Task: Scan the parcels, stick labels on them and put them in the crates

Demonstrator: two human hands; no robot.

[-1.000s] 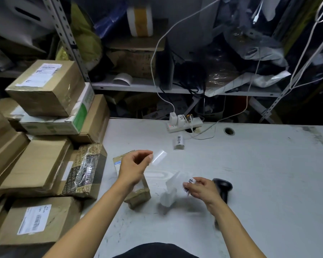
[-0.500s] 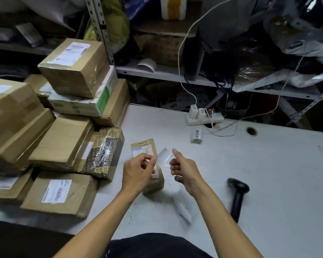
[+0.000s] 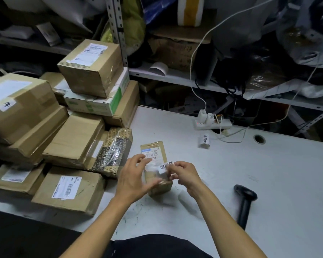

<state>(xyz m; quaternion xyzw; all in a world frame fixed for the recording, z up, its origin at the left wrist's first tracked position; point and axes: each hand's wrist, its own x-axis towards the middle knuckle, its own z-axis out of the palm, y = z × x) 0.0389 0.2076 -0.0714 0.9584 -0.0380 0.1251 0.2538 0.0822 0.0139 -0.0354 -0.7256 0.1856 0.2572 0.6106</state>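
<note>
Small brown parcel (image 3: pixel 156 169) lies on the grey bench (image 3: pixel 268 183), just right of the stacked cartons (image 3: pixel 69 131). A white label (image 3: pixel 166 167) with black characters is pinched by the right hand (image 3: pixel 185 175) over the parcel top. Left hand (image 3: pixel 133 178) is spread, fingers (image 3: pixel 144 159) loosely straight, touching the parcel's left side. Black scanner (image 3: pixel 245 203) lies on the bench, well right of the parcel. Label roll (image 3: pixel 204 140) and power strip (image 3: pixel 213 123) are seen farther back.
</note>
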